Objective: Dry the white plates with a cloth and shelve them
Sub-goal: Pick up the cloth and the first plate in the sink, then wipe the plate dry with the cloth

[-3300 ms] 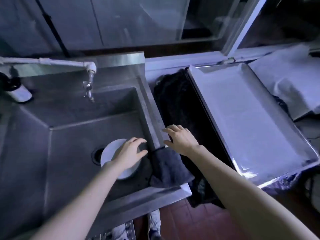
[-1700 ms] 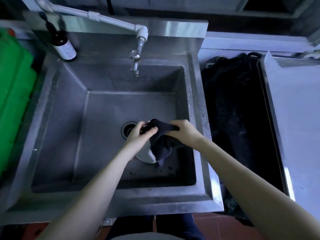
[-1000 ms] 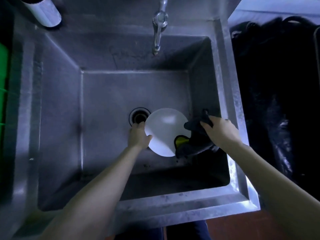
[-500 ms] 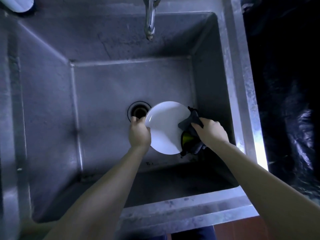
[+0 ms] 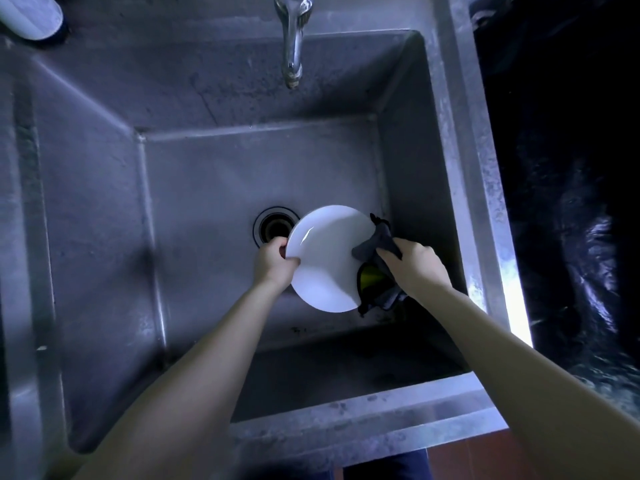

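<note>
1. A person is leaning over a steel sink (image 5: 207, 181) and holding a single white plate (image 5: 325, 261) in the air above the basin floor, just at 4 o'clock from the drain (image 5: 276, 227). Working there is probably letting any drips fall into the basin.
2. The left hand (image 5: 275, 262) is gripping the plate's rim at its 9 o'clock edge, with the thumb lying on the upper face and the fingers tucking underneath. This grip is clenched on the plate, seemingly bracing it against the push of the wiping.
3. The right hand (image 5: 414, 266) is clutching a bunched dark cloth (image 5: 379, 242) and pressing it onto the plate's 3 o'clock rim, so its grip is grasping the cloth. A yellow-green patch (image 5: 370, 279) is showing among the folds at the plate's 4 o'clock, and whether it belongs to the cloth cannot be told.
4. The plate is facing up towards the camera and catching a glint of light, which is making its surface easy to check. Most of that face is lying bare of the cloth, so the drying appears to be under way rather than finished. Shelving is not yet happening, and no shelf is showing.
5. A tap (image 5: 292, 39) is hanging over the basin at 12 o'clock with no water visibly running. Glossy black sheeting (image 5: 571, 209) is lying beyond the sink's rim at 3 o'clock.
6. A damp rim pinched by one hand is looking like the likeliest place for a slip.
</note>
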### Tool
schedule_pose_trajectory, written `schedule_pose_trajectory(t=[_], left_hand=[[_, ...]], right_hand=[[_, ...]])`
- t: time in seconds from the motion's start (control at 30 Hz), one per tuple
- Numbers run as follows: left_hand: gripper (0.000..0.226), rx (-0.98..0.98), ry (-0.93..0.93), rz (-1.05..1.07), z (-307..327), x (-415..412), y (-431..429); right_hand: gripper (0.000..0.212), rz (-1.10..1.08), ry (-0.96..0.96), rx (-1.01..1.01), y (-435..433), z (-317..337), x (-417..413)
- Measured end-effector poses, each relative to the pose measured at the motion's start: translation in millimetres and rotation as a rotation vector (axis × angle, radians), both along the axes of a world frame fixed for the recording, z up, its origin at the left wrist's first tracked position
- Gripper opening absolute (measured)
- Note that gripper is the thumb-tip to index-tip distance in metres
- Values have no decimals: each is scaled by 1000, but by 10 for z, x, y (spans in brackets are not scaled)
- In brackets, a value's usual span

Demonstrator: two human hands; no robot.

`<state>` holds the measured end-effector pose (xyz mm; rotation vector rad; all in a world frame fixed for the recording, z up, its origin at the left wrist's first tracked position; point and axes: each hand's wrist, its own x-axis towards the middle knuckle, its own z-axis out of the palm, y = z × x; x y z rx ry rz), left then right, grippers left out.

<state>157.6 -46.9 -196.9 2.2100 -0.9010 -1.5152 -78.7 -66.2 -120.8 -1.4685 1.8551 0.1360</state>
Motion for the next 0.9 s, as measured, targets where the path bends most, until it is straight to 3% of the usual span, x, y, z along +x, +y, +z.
schedule_pose_trajectory(t=[0.37,0.57,0.9], left_hand=[[29,7,275,162,224,56,178],[21,-127,229,296,711,89,186],[23,-483,261,624,1910,-8,107]], right_hand=[[26,4,-54,-26,-103,373,-151],[33,-3,-15,-235,-348,999,-275],[42,79,-367,-531,-599,2211,-91]])
